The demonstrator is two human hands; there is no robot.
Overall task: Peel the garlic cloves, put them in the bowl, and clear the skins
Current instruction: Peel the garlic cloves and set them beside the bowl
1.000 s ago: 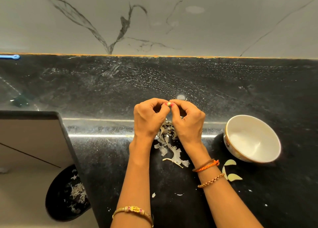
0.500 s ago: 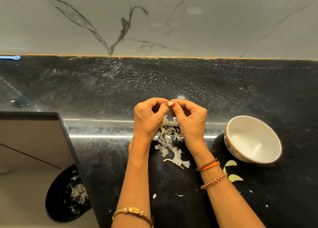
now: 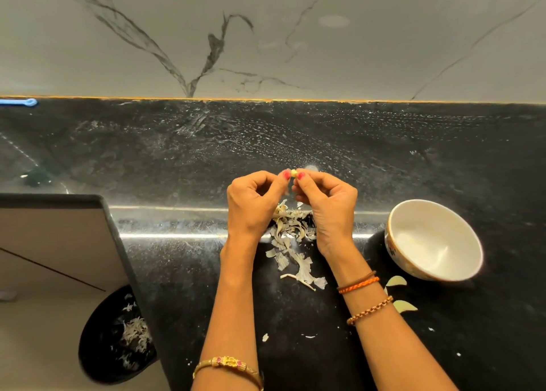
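I see a small pale yellow garlic clove (image 3: 293, 173) pinched between both thumbs above a heap of dry whitish papery skins (image 3: 291, 237). To the right, a white ceramic bowl (image 3: 461, 269) sits tilted on the counter, with two pale peeled cloves (image 3: 396, 281) lying just near its closer left side.

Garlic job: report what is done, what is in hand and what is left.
Done: two peeled cloves lie on the counter beside the bowl; the bin holds skins. In hand: left hand and right hand pinch one clove. Left: bowl looks empty; skins pile uncleared.
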